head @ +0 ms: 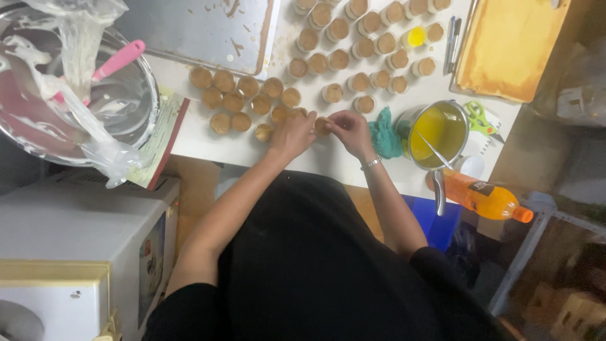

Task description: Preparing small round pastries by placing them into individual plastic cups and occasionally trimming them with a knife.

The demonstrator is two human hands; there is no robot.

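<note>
Pinching one small round cup of brown filling [322, 125] from both sides, near the front edge of the white desk [328, 165]: fingers [305, 124] of the left hand [292, 134] curled onto its left rim, fingers [335, 124] of the right hand [351, 131] pressed together on its right rim, silver bracelet [371, 163] at that wrist. Just left of the left hand, a loose cup [264, 132], then a cluster of like brown cups [243, 98] toward the desk's left edge. Farther back, toward the rear edge, more rows of such cups [363, 47], one among them filled yellow [415, 37]. Just right of the right hand, a crumpled teal cloth [384, 137], touching a steel saucepan [437, 133] of yellow liquid with a spoon [434, 150] leaning in it, handle hanging over the front edge. Beside the pan at the right front corner, green-handled scissors [479, 117]; below them, off the desk's edge, a lying plastic bottle [486, 197] of orange drink with a dark label and orange cap. At the rear right corner, an orange-yellow board [510, 45], two pens [452, 43] along its left side. At the rear left, a metal baking tray [202, 31] with crumbs. Off the left edge, a steel bowl [136, 101] smeared white, holding a pink-handled spatula [118, 60] and a clear piping bag [82, 50], over a tilted printed sheet [161, 142]. Lower left, a white appliance [82, 252] bearing a small coloured label on its side.
</note>
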